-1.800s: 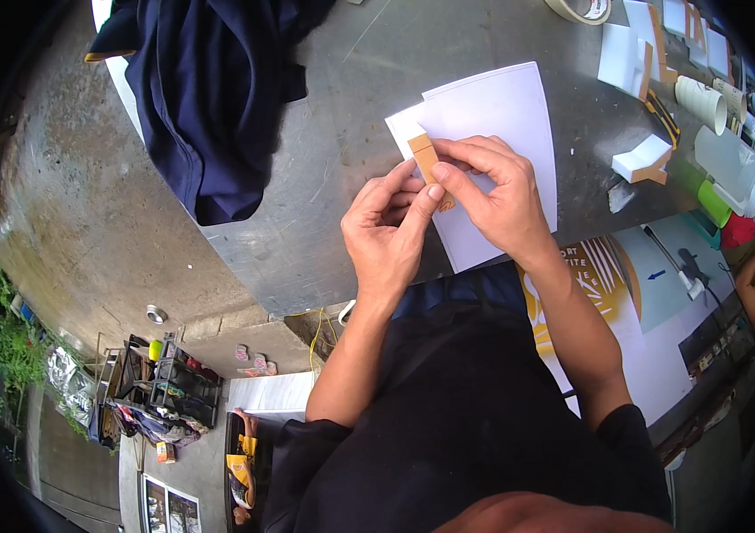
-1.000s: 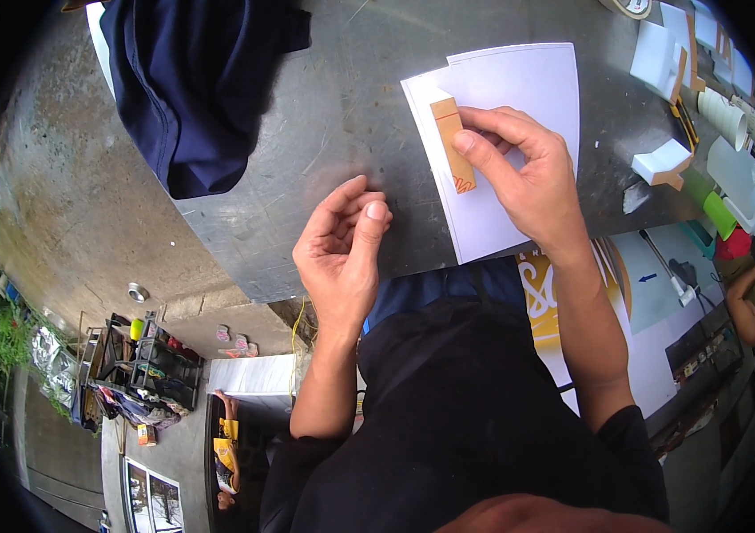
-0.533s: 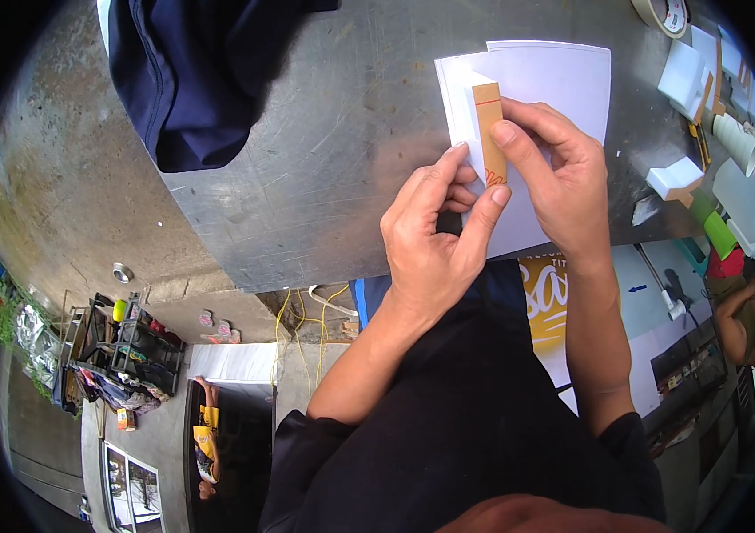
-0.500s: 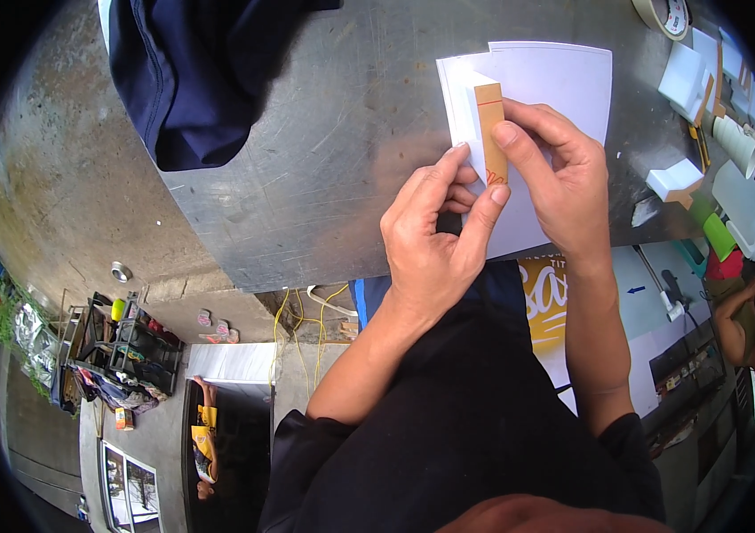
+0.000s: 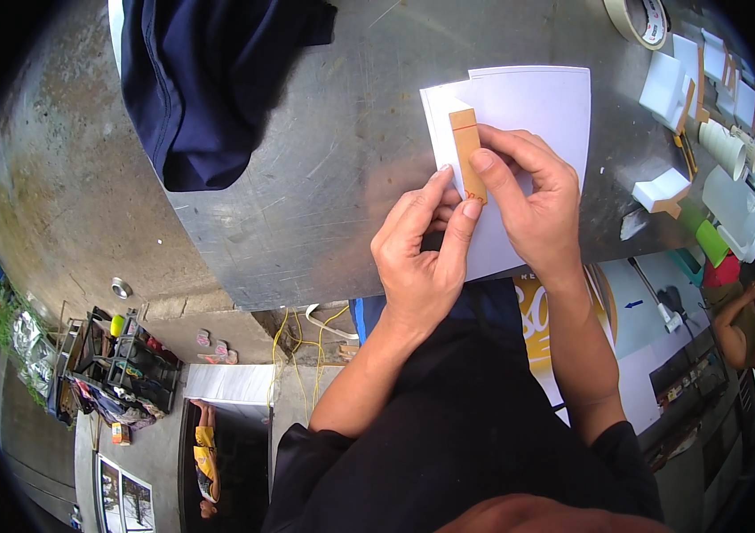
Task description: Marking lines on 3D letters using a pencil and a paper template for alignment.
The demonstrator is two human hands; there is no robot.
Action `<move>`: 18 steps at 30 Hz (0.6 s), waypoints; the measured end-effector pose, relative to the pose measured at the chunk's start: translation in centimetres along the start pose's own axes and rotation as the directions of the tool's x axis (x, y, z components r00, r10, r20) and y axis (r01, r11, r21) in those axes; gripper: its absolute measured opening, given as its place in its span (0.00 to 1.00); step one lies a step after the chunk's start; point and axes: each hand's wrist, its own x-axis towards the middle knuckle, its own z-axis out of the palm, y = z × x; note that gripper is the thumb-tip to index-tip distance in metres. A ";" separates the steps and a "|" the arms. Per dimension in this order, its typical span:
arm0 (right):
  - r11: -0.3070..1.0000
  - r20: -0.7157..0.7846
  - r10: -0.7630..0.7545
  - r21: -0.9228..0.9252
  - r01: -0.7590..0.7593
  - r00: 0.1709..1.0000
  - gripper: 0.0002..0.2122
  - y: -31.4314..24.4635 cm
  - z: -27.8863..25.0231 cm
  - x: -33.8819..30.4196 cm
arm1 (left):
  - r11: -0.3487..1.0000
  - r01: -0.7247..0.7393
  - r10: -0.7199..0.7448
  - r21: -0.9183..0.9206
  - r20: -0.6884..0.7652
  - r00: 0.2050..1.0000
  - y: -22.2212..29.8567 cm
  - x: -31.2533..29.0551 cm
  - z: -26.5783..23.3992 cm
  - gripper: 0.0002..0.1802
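Note:
Between my two hands is a small folded piece of paper (image 5: pixel 464 147), with a narrow brown face bearing a red line and red print and a white side on its left. My left hand (image 5: pixel 417 253) pinches its lower end between thumb and fingers. On its right edge, my right hand (image 5: pixel 537 200) grips it with the thumb on the brown face; the fingertips behind are hidden. White paper sheets (image 5: pixel 551 111) lie on the metal table (image 5: pixel 333 178) beneath both hands, slightly out of line with each other.
Dark blue cloth (image 5: pixel 204 107) covers the far left of the table. At the right stand a tape roll (image 5: pixel 639 19), white-and-brown folded pieces (image 5: pixel 662 188), white cups (image 5: pixel 722 147) and a clear plastic container (image 5: pixel 737 209). Another person (image 5: pixel 733 311) is at the right edge, a second (image 5: pixel 206 449) lower left.
The whole view has shifted, so table and hands appear lower and slightly left. Both hands keep nearly the same grip on the folded paper.

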 end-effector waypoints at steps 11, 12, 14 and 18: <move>1.000 -0.005 0.012 0.003 -0.012 1.000 0.12 -0.1 0.2 0.0 | 1.000 0.028 -0.028 0.002 -0.018 0.999 -0.1 0.2 0.1 0.20; 1.000 -0.007 0.011 0.006 -0.011 1.000 0.12 -0.1 0.2 0.0 | 0.999 0.041 -0.041 0.002 -0.018 0.999 0.0 0.2 0.1 0.20; 1.000 -0.011 0.011 -0.004 -0.011 1.000 0.12 -0.3 0.2 0.1 | 0.999 0.037 -0.037 0.004 -0.016 0.999 0.0 0.2 0.1 0.21; 1.000 -0.008 0.009 -0.021 -0.010 1.000 0.12 -0.4 0.2 0.2 | 0.999 0.046 -0.046 0.011 -0.013 0.999 0.0 0.3 0.1 0.21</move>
